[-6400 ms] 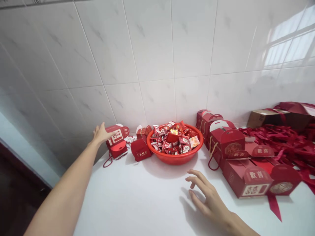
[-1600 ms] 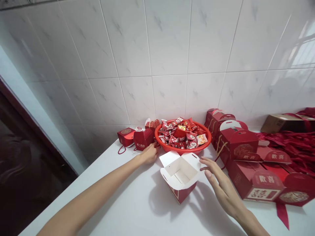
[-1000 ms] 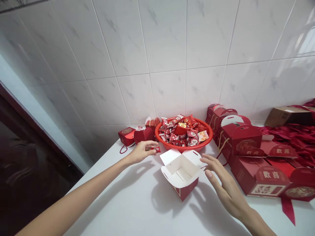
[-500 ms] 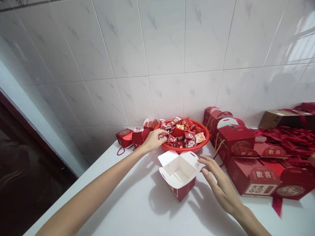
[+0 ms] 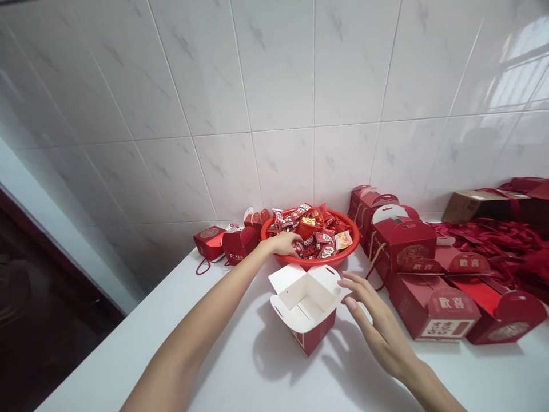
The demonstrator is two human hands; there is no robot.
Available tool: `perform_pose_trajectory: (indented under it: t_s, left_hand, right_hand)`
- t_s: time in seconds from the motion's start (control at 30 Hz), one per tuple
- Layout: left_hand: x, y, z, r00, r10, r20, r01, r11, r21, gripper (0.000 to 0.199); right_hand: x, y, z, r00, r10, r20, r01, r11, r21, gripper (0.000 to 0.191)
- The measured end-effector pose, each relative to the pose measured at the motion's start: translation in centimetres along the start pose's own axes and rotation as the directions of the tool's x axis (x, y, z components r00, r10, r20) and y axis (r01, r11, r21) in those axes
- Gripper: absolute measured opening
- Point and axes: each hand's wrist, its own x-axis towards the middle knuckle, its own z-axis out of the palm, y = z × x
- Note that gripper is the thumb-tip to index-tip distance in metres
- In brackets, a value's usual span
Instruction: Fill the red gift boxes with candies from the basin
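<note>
Left hand: the left hand [image 5: 283,244] reaches over the near left rim of the basin, fingers bent down among the sweets; whether they are closed on one cannot be told.
Right hand: the right hand [image 5: 377,323] is unclenched, fingers parted and slightly curved, gripping nothing; fingertips at the right flap of the open box, contact unclear.
Open box: one open box [image 5: 315,337], red outside, white inside, upright on the table, flaps spread, inner bottom in view; directly left of the right fingertips, nearer the wearer than the left hand.
Sweets: assorted wrapped sweets [image 5: 326,250], mostly red, heaped in the basin, under and to the right of the left fingertips.
Basin: one round red basin [image 5: 355,237], just beyond the open box.
Left-side boxes: small red boxes [image 5: 240,245], grouped left of the basin, one with a cord loop lying on the table.
Right-side boxes: red boxes with rounded tabs [image 5: 412,243], clustered right of the basin, some with rope handles, some with pale lettering.
Ribbon: tangled dark red ribbon [image 5: 506,243], far right, in front of a brown carton [image 5: 467,207].
Setting: white table [image 5: 244,366] against a marbled tile wall [image 5: 278,86].
</note>
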Motion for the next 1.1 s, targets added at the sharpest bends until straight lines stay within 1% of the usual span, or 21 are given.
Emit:
perform_pose_trajectory:
  t_s: [0.17,0.27,0.37,0.43,0.53,0.63,0.77,0.93,1.1]
  left_hand:
    - [-0.4,-0.9,0.2,0.998,0.003,-0.063,-0.008,0.997,-0.075,0.04]
    - [-0.6,-0.8,0.2,0.997,-0.021,-0.08,0.012,0.994,-0.11,0.039]
    - [-0.4,-0.3,0.3,0.997,-0.035,-0.062,0.027,0.99,-0.138,0.043]
    - [-0.2,0.0,0.4,0.999,-0.039,-0.034,0.033,0.985,-0.17,0.041]
    - [-0.1,0.3,0.5,0.999,-0.04,0.007,0.041,0.97,-0.24,0.03]
    - [-0.3,0.2,0.6,0.999,-0.047,-0.015,0.04,0.945,-0.325,0.02]
    - [-0.4,-0.3,0.5,0.991,-0.098,-0.095,0.045,0.892,-0.45,0.019]
    - [-0.4,-0.7,0.3,0.965,-0.145,-0.219,-0.025,0.78,-0.625,0.022]
    - [-0.8,-0.6,0.0,0.954,-0.173,-0.243,-0.071,0.661,-0.747,0.033]
  right_hand:
    - [-0.2,-0.1,0.0,1.0,-0.013,0.008,0.013,1.0,-0.01,0.038]
    - [-0.1,-0.2,0.1,1.0,-0.013,0.005,0.013,1.0,-0.022,0.038]
    - [0.0,-0.3,0.1,1.0,-0.013,0.01,0.014,0.999,-0.029,0.037]
    - [0.0,-0.3,0.1,1.0,-0.015,0.015,0.016,0.999,-0.031,0.037]
    - [0.0,-0.3,0.2,1.0,-0.024,0.008,0.024,0.999,-0.035,0.037]
    - [0.0,-0.3,0.2,0.999,-0.033,-0.005,0.033,0.999,-0.036,0.037]
    - [0.0,-0.4,0.1,0.999,-0.036,-0.012,0.036,0.999,-0.039,0.036]
    - [0.1,-0.4,0.2,0.999,-0.046,-0.02,0.045,0.998,-0.042,0.036]
    - [0.0,-0.3,0.2,1.0,-0.023,-0.002,0.023,0.999,-0.038,0.036]
